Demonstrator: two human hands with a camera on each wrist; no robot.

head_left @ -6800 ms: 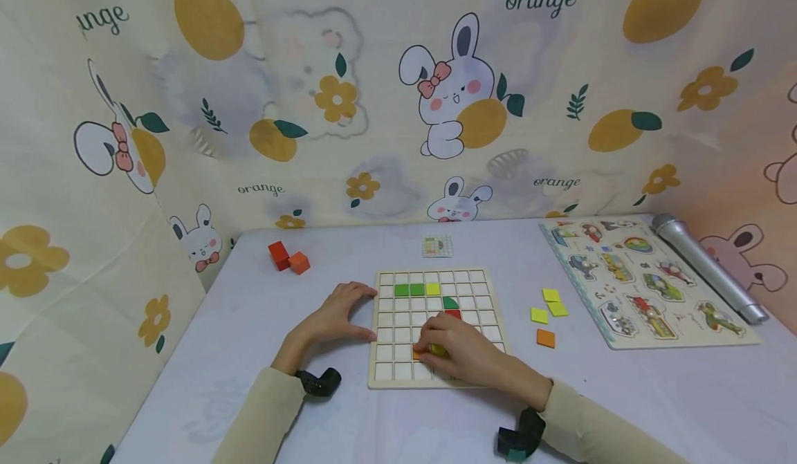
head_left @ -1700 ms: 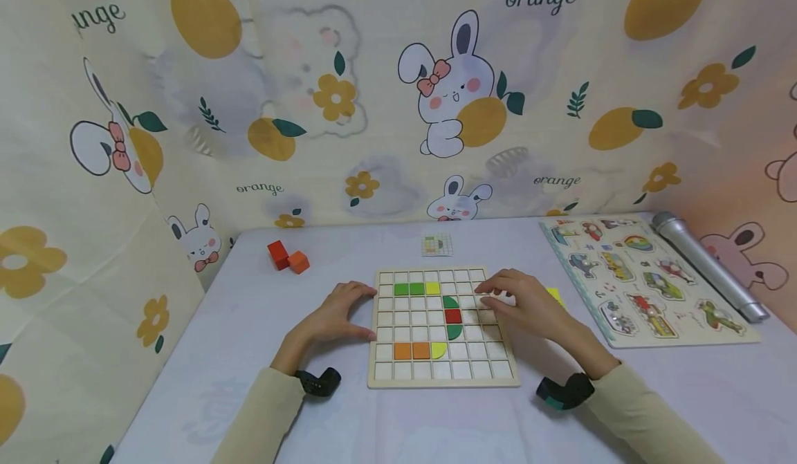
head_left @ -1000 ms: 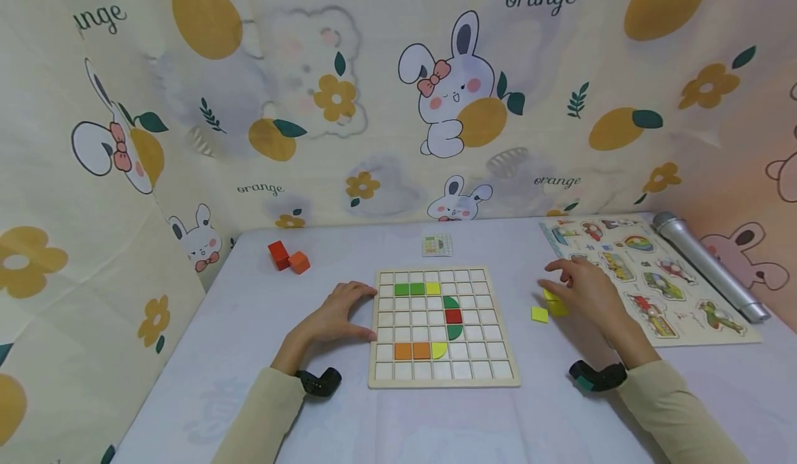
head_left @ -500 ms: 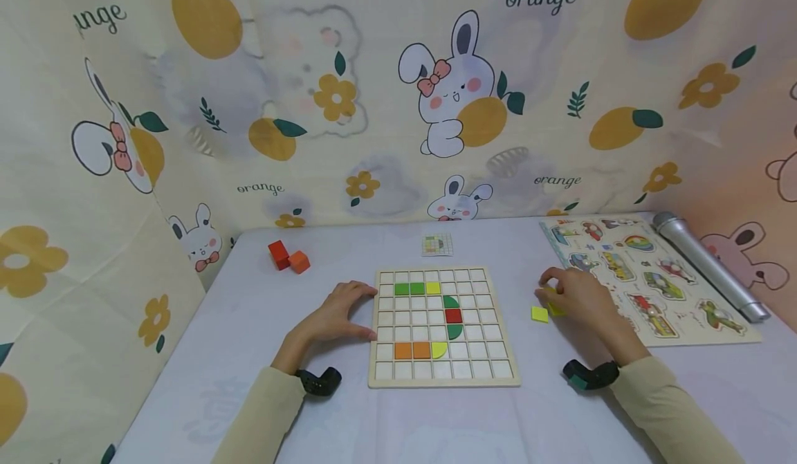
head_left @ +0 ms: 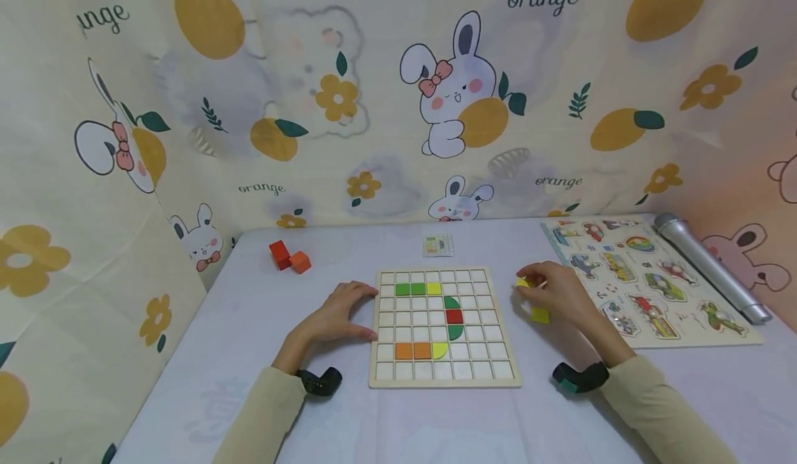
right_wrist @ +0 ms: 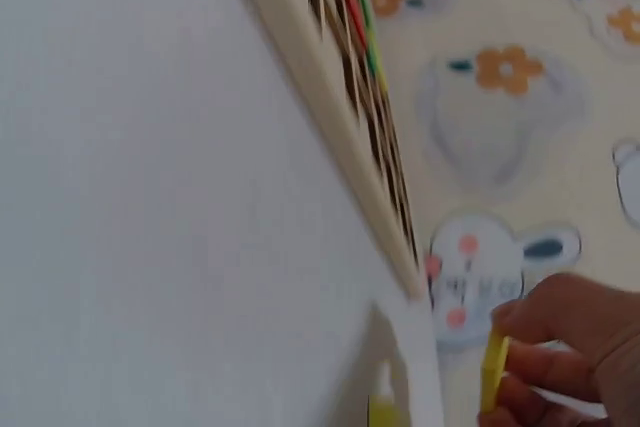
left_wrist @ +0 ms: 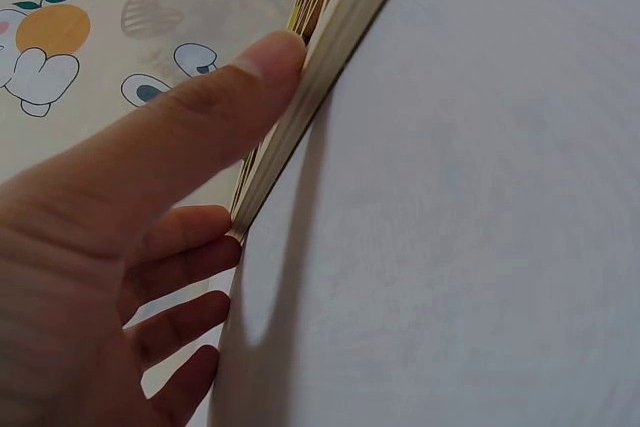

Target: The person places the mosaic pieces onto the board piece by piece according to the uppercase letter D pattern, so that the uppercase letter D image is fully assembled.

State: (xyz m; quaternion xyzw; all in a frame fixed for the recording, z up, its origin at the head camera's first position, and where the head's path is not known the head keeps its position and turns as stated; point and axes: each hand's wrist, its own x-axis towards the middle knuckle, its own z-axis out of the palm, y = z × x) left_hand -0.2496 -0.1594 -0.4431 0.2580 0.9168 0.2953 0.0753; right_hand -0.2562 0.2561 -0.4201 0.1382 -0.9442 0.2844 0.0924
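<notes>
A wooden grid board (head_left: 492, 374) lies mid-table with green, yellow, red and orange tiles set in some cells. My left hand (head_left: 336, 314) rests flat against the board's left edge (left_wrist: 330, 77), thumb and straight fingers touching it. My right hand (head_left: 548, 294) is just right of the board, above the table, and pinches a yellow square tile (head_left: 521, 283) between thumb and fingers; the tile (right_wrist: 493, 372) shows edge-on in the right wrist view. Another yellow tile (head_left: 540, 315) lies on the table under that hand.
A picture peg puzzle (head_left: 641, 281) and a silver microphone (head_left: 706, 265) lie at the right. Two red-orange cubes (head_left: 289, 256) sit at the back left, a small pattern card (head_left: 438, 245) behind the board. Printed cloth walls enclose the table.
My right hand left the board, reached to the loose tiles at the right, picked up a yellow one and now moves it left toward the board. The left hand stayed put.
</notes>
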